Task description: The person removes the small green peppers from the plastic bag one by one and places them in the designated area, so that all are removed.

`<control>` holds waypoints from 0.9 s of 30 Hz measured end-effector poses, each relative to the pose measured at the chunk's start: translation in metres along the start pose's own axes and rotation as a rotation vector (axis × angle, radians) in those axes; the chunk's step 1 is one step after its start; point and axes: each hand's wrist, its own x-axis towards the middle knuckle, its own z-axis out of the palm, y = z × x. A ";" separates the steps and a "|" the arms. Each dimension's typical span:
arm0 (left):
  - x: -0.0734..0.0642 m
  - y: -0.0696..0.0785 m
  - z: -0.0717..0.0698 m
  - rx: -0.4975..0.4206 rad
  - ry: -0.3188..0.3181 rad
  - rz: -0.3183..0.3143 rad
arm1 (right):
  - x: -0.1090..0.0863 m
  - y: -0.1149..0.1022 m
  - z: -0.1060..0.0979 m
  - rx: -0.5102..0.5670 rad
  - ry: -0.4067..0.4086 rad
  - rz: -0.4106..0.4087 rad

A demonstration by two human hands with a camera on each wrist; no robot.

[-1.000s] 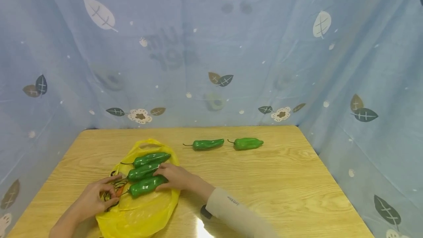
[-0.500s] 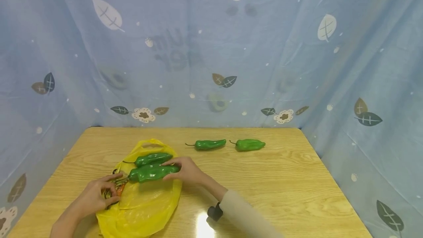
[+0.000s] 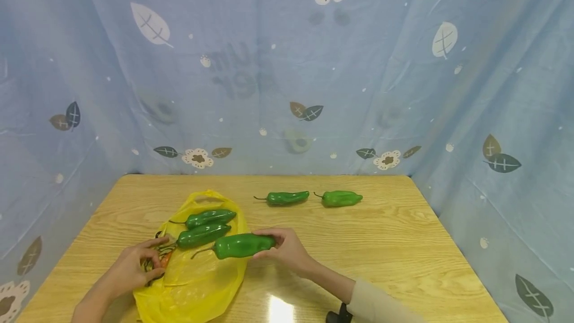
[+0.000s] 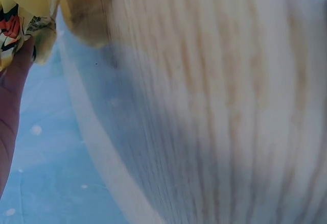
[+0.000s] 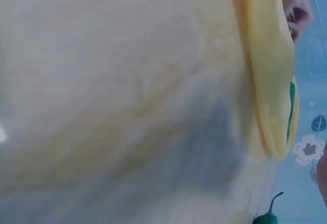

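My right hand (image 3: 289,250) grips the blunt end of a green pepper (image 3: 237,246), its stem pointing left, in front of two other peppers. Those two, a rear pepper (image 3: 211,218) and a nearer pepper (image 3: 202,235), lie on a flattened yellow plastic bag (image 3: 188,290). At the bag's left edge my left hand (image 3: 134,265) pinches the printed part; orange and black marks show by its fingers. In the left wrist view the thumb (image 4: 18,76) is against the bag's edge. The right wrist view catches the bag's side (image 5: 268,66), with the held pepper out of sight.
A dark green pepper (image 3: 287,198) and a lighter green pepper (image 3: 341,198) lie side by side near the back of the wooden table (image 3: 381,263). Blue patterned cloth (image 3: 251,64) hangs behind and at both sides. A black object (image 3: 338,316) sits at my right wrist.
My right hand has drawn the front pepper up the bag, then off to the right, apart from the other two. The left hand stays at the bag's edge. The head view has shifted slightly.
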 end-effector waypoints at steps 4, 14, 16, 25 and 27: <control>0.002 0.001 -0.001 0.005 -0.005 0.003 | -0.028 -0.004 -0.011 0.002 0.006 0.004; -0.013 -0.006 0.001 0.017 -0.001 0.019 | -0.088 -0.001 -0.029 -0.029 -0.010 0.031; -0.015 -0.006 0.002 0.023 -0.012 0.007 | -0.100 0.000 -0.033 -0.040 -0.022 0.024; -0.007 -0.003 0.003 0.031 0.023 -0.002 | -0.133 0.007 -0.047 0.044 -0.061 0.027; -0.008 -0.004 0.004 0.033 0.030 -0.002 | -0.137 0.010 -0.049 0.037 -0.049 0.010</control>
